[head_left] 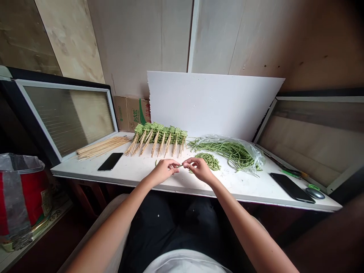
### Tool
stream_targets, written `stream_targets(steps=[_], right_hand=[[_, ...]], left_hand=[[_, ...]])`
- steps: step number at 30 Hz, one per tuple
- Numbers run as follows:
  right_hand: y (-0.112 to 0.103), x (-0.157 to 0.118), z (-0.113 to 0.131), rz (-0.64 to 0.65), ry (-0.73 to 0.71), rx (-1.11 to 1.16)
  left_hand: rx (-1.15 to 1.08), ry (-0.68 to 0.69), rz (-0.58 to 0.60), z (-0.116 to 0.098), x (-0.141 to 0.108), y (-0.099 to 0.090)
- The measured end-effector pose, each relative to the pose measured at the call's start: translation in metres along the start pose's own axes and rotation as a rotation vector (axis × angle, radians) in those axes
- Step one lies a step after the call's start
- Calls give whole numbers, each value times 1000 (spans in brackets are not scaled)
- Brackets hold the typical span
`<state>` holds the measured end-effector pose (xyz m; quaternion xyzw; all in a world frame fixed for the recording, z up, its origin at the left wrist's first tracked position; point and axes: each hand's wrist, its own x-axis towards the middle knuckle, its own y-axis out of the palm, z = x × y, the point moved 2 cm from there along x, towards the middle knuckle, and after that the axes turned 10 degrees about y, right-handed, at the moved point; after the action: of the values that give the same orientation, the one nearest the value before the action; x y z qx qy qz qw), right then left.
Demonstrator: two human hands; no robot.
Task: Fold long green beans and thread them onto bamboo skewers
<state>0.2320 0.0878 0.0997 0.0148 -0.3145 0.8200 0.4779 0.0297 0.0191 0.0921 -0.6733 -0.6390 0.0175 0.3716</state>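
Over the table's front part, my left hand (pixel 165 171) and my right hand (pixel 199 168) meet almost fingertip to fingertip, both closed in a pinch. A short green bean piece (pixel 179 166) spans the small gap between them. Whether a thin skewer is also in my left fingers is too small to tell. Just behind my right hand lies a heap of cut bean pieces (pixel 209 161). Long uncut green beans (pixel 236 151) spill from a clear plastic bag (pixel 257 154) to the right. Skewered beans (pixel 160 133) are stacked at the back, their sticks (pixel 155 146) pointing toward me.
Bare bamboo skewers (pixel 102 147) lie at the left of the white table (pixel 136 170), near a black phone (pixel 110 162). Another phone (pixel 291 187) rests at the right by a rounded grey object (pixel 315 193). Behind stand a white board (pixel 213 102) and a cardboard box (pixel 125 112).
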Motion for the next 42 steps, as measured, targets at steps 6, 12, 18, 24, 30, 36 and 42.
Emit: stream_targets(steps=[6,12,18,24,30,36,42], right_hand=[[-5,-1,3,-38,9,9],[5,-6,10,-22,-90,-101],[11,-8,12,-29,-147,-84],[14,-10,14,1,-142,9],[18,-6,1,93,-134,164],[5,-1,-12,2,10,459],[-25,5,-41,-184,5,-251]], left_hand=[[37,-7,-11,-1,-2,-5],[85,109,-19,-7,0,-3],[124,198,-20,-11,0,0],[202,273,4,-6,0,5],[158,324,-10,1,0,9],[-77,136,-2,-1,0,2],[-37,95,-18,3,-1,-3]])
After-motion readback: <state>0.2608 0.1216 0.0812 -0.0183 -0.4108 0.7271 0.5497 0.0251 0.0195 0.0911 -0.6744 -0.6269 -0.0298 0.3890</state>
